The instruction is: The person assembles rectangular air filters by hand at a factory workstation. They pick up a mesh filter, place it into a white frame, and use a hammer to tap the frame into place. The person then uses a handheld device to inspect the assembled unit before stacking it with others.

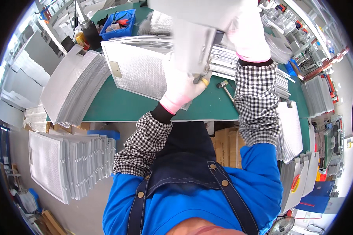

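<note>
A pale grey, box-like metal piece (192, 39), blurred, rises from the middle of the table to the top of the view. My left hand (182, 84), in a white glove with a pink cuff, is closed at its lower end. What those fingers hold is partly hidden; a yellow spot shows at the fingertips. My right hand (249, 41), also gloved, is raised beside the upper part of the piece, its fingers smeared by motion. A framed mesh filter panel (135, 70) leans behind my left hand. A small hammer (225, 89) lies below my right hand.
Stacked mesh panels (76, 86) stand at the left of the green table (145, 111), with more panels (66, 164) on the floor below. A blue bin (119, 25) sits at the back. Metal strips (225, 62) lie behind the hammer. Another panel (289, 131) is at the right.
</note>
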A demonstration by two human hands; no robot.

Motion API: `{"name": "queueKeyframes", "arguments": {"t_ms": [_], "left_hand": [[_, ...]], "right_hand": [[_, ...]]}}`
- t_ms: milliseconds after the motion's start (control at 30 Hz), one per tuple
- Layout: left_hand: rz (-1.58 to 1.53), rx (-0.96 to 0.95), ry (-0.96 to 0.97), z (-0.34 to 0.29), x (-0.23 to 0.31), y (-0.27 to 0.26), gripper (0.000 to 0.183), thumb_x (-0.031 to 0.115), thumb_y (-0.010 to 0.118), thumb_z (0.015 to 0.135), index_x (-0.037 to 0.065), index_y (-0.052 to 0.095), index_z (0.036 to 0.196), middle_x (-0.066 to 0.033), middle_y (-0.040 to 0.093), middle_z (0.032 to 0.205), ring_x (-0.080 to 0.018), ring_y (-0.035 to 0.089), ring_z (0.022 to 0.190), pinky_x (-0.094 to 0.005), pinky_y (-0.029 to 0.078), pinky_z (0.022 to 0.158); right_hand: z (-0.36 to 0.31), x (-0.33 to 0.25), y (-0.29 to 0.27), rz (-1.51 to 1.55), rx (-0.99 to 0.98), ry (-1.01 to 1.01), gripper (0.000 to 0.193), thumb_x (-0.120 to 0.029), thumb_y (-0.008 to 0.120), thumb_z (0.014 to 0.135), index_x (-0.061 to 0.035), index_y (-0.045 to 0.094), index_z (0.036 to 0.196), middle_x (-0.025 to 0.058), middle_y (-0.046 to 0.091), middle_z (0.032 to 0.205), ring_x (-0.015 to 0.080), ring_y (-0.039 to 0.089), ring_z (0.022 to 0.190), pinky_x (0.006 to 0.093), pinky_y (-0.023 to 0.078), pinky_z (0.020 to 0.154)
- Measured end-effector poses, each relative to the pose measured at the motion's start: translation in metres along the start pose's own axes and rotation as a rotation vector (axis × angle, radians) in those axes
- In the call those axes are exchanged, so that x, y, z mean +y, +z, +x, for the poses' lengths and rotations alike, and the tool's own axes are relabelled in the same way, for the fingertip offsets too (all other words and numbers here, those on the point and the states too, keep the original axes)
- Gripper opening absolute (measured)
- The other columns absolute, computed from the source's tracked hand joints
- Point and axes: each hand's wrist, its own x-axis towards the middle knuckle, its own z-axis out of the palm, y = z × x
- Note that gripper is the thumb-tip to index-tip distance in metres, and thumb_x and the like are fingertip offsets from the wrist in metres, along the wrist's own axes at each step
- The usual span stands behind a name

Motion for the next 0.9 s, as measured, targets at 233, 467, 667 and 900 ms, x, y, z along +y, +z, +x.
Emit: {"name": "queueKeyframes", "arguments": {"t_ms": [233,467,667,900], "left_hand": [[0.008,-0.051,0.004,-0.012,-0.007,-0.006,0.033,0.028,0.080,0.066,0.017,0.072,0.095,-0.0092,0.054,0.097,-0.0340,0.050,0.097,-0.0519,0.037,0.094],[0.039,-0.053,0.023,-0.009,0.007,-0.012,0.046,0.029,0.081,0.065,0.015,0.072,0.108,-0.0129,0.057,0.114,-0.0369,0.052,0.106,-0.0528,0.036,0.098],[0.237,0.126,0.125,-0.006,0.017,-0.020,0.037,0.029,0.080,0.070,0.017,0.073,0.104,-0.0108,0.060,0.111,-0.0342,0.055,0.105,-0.0542,0.038,0.098],[0.231,-0.052,0.185,-0.027,0.042,-0.096,0.061,0.041,0.081,0.074,0.008,0.060,0.120,-0.0142,0.062,0.114,-0.0370,0.056,0.110,-0.0557,0.037,0.102]], "right_hand": [[-0.011,0.000,0.026,0.295,0.278,0.248,0.030,-0.016,0.058,0.100,-0.0002,0.058,0.126,0.0078,0.063,0.120,0.0169,0.062,0.108,0.0299,0.053,0.085],[-0.007,-0.017,0.029,0.269,0.369,0.275,0.033,-0.015,0.058,0.100,0.0006,0.056,0.129,0.0084,0.064,0.121,0.0175,0.064,0.104,0.0289,0.053,0.086],[-0.024,-0.036,0.025,-0.146,0.291,-0.054,0.038,-0.013,0.057,0.099,0.0027,0.054,0.133,0.0123,0.063,0.124,0.0218,0.063,0.108,0.0322,0.051,0.091],[-0.032,-0.030,-0.018,-0.316,0.360,0.066,0.038,-0.015,0.054,0.101,0.0019,0.055,0.135,0.0139,0.062,0.129,0.0248,0.061,0.116,0.0339,0.047,0.099]]}}
